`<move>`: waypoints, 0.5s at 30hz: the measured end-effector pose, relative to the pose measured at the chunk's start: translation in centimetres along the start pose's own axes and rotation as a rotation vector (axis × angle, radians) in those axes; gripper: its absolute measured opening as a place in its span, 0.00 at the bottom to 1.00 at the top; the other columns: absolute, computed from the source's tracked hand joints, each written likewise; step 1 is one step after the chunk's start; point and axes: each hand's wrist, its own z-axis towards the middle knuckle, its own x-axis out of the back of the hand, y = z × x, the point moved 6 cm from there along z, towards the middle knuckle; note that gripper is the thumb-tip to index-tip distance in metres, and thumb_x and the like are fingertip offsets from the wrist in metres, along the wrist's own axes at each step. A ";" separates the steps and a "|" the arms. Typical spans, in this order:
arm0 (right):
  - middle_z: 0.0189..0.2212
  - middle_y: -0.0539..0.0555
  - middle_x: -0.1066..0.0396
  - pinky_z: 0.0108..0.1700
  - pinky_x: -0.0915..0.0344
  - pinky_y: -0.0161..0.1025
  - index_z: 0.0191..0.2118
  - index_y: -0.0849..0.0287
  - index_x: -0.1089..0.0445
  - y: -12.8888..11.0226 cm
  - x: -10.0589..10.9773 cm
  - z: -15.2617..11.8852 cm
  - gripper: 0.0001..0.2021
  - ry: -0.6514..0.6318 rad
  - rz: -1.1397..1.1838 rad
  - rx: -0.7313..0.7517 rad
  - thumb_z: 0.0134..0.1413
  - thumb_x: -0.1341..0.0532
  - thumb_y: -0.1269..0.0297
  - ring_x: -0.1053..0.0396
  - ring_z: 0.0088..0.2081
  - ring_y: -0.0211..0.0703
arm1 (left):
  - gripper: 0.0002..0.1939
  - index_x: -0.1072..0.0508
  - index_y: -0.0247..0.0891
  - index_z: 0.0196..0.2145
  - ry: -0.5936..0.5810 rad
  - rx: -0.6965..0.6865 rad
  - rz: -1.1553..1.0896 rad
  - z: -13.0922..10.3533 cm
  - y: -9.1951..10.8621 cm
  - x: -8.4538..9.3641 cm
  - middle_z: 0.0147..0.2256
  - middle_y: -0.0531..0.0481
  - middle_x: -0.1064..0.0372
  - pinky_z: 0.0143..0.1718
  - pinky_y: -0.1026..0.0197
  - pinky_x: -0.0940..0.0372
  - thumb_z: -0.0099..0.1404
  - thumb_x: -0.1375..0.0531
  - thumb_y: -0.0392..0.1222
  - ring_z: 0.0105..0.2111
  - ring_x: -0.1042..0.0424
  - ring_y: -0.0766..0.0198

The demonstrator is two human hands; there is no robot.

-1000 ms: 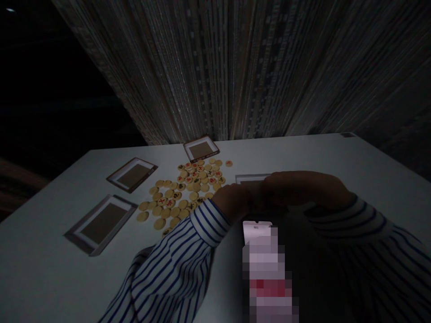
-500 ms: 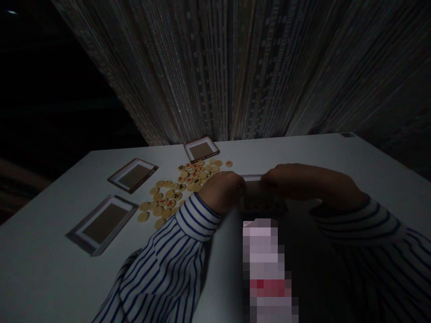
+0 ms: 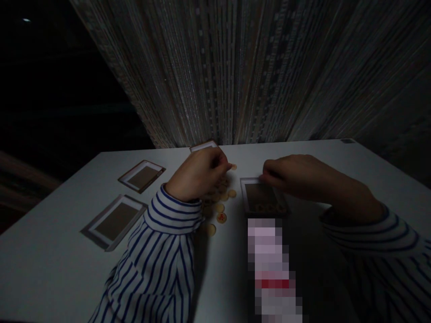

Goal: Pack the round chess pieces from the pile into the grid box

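My left hand (image 3: 202,174) is closed above the round wooden pieces (image 3: 219,207), thumb and fingers pressed together; whatever is between them is too small to make out. It covers much of the pile. One piece with a red character (image 3: 221,218) lies face up. My right hand (image 3: 296,177) is closed at the upper right edge of a shallow box (image 3: 244,197), its fingertips bent down; what they hold is hidden. Several round pieces (image 3: 269,208) sit in a row along the near side inside that box.
Two shallow boxes, one brown-edged (image 3: 141,176) and one grey-edged (image 3: 116,221), lie on the left of the white table (image 3: 50,251). Another box (image 3: 204,146) sits at the back, partly behind my left hand. String curtains (image 3: 218,72) hang beyond. A pixelated patch covers the lower middle.
My left hand has moved left and up from the box on the right to over the pile. My right hand stays by the box's edge. The view has shifted slightly.
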 end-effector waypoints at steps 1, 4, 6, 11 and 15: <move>0.25 0.53 0.30 0.25 0.51 0.36 0.32 0.58 0.33 -0.1 0.3 -0.1 0.15 0.027 -0.008 -0.007 0.58 0.54 0.58 0.35 0.25 0.40 | 0.12 0.28 0.34 0.27 0.000 -0.006 -0.010 -0.1 -0.1 0.5 0.25 0.52 0.30 0.27 0.65 0.42 0.59 0.45 0.44 0.26 0.33 0.66; 0.25 0.54 0.30 0.26 0.48 0.36 0.32 0.59 0.33 -0.5 1.1 -0.4 0.16 0.096 0.012 -0.001 0.59 0.54 0.58 0.34 0.26 0.42 | 0.12 0.26 0.34 0.29 -0.036 -0.014 -0.026 -0.5 -0.3 1.8 0.27 0.51 0.29 0.30 0.65 0.39 0.61 0.47 0.41 0.28 0.31 0.65; 0.28 0.54 0.28 0.28 0.45 0.36 0.35 0.59 0.32 -0.8 1.6 -0.6 0.15 0.138 0.060 0.011 0.59 0.54 0.59 0.32 0.28 0.42 | 0.11 0.25 0.34 0.32 -0.053 -0.014 -0.038 -0.9 -0.3 2.6 0.30 0.51 0.27 0.33 0.64 0.38 0.61 0.47 0.40 0.31 0.30 0.64; 0.35 0.54 0.26 0.33 0.40 0.38 0.45 0.59 0.33 -2.2 2.3 -0.7 0.15 0.191 0.114 0.019 0.57 0.51 0.63 0.30 0.33 0.43 | 0.14 0.26 0.35 0.41 -0.084 0.006 -0.048 -1.8 -0.6 4.0 0.37 0.50 0.26 0.38 0.63 0.36 0.60 0.45 0.41 0.37 0.29 0.62; 0.36 0.55 0.25 0.34 0.39 0.39 0.47 0.59 0.32 -3.7 2.5 -0.2 0.16 0.153 0.123 0.035 0.57 0.50 0.62 0.29 0.35 0.44 | 0.15 0.27 0.35 0.42 -0.097 -0.024 -0.027 -2.2 -1.0 4.4 0.38 0.48 0.26 0.40 0.62 0.36 0.59 0.44 0.43 0.38 0.29 0.62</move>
